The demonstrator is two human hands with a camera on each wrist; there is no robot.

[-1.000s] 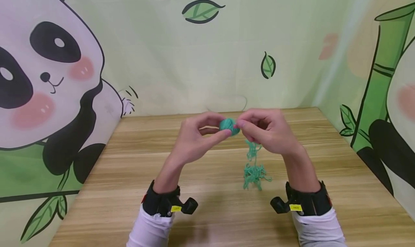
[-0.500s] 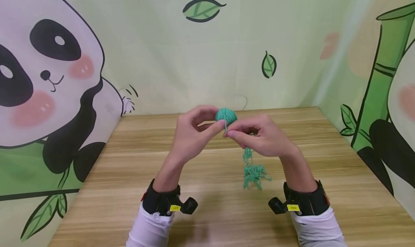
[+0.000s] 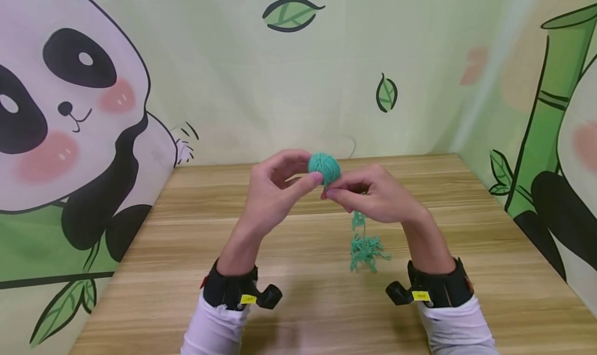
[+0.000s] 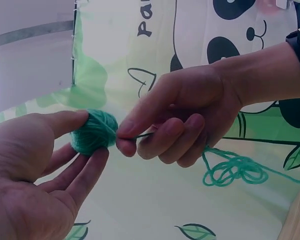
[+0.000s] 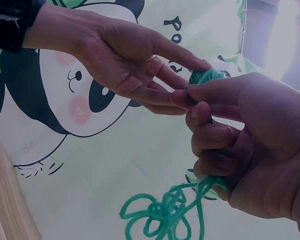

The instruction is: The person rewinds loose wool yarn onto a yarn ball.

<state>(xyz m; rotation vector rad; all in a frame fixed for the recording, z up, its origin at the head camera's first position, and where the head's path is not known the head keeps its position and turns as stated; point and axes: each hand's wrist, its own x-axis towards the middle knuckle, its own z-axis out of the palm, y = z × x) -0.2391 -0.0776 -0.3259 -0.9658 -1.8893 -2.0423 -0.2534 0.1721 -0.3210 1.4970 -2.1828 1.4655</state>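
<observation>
Ball [image 3: 325,167] pinched in my left hand [image 3: 272,192], I should gently tension the strand [image 4: 144,135] my right hand [image 3: 375,195] pinches beside it.

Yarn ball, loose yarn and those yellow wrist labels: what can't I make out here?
Right wrist view: much of the yarn ball, behind the right hand.
Right wrist view: lower loops of the loose yarn, cut off by the bottom edge.
Left wrist view: part of the ball, covered by the left hand.
Head view: lettering on the yellow wrist labels, too small.
</observation>
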